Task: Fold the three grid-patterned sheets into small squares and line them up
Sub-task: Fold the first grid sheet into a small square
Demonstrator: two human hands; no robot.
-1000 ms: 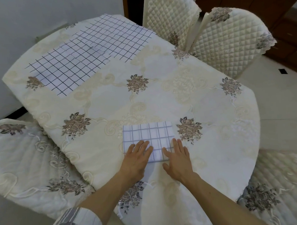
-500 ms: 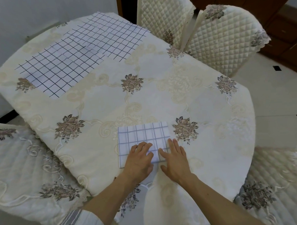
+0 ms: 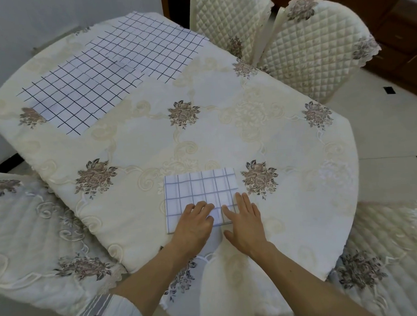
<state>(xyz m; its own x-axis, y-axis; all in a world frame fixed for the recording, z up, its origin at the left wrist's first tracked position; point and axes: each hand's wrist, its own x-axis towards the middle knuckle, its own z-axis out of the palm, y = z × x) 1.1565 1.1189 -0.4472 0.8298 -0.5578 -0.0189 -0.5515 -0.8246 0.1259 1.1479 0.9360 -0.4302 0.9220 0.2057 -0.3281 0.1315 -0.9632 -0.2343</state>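
text: none legible | labels: none | numbers: none | signs: none

The sheets (image 3: 117, 68) are white with dark grid lines; the tablecloth (image 3: 225, 138) is cream with brown flower patterns.

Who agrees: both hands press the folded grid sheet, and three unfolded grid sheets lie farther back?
Head view: only two unfolded sheets lie farther back, left sheet and right sheet. Left hand and right hand press the folded grid sheet.
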